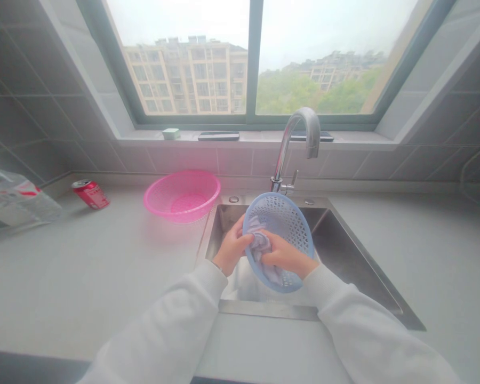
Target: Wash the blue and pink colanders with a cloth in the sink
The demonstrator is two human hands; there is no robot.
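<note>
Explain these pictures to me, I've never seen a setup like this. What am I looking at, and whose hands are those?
There's no machine here. The picture comes from a camera worn on a person's head, looking forward and down at their own two bare hands. Over a steel sink, the left hand holds a blue perforated plastic basket, and the right hand presses a pale cloth against it. A curved tap rises behind them. A pink basket and a red drink can sit on the pale countertop.
</note>
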